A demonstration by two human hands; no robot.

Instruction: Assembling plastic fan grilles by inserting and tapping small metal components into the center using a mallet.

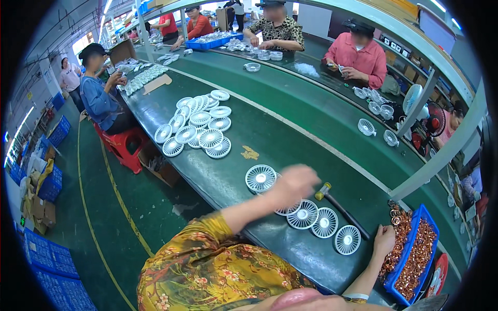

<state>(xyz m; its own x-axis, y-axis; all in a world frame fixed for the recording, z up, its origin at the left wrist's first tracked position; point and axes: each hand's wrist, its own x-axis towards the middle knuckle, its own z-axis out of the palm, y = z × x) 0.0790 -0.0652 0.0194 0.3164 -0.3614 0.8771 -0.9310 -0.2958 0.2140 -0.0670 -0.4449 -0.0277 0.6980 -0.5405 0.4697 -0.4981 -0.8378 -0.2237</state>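
A row of round white slotted fan covers (pixel 324 223) lies on the green bench before me. My left hand (pixel 295 185), smeared by motion, hovers over the far end of this row and hides part of one cover; its fingers do not show clearly. My right hand (pixel 385 239) rests at the near edge of a blue tray (pixel 409 254), beside loose copper-coloured rings (pixel 396 220). Its fingers are curled together, and what they hold, if anything, is hidden. A hammer (pixel 342 210) with a yellow head and dark handle lies beyond the row, between my hands.
A heap of white covers (pixel 199 124) and a tan patch (pixel 249 152) are farther along the bench. A slanting metal post (pixel 441 150) rises behind the tray. Several people work around the line; one sits on a red stool (pixel 124 147). Blue crates (pixel 52 259) stand at left.
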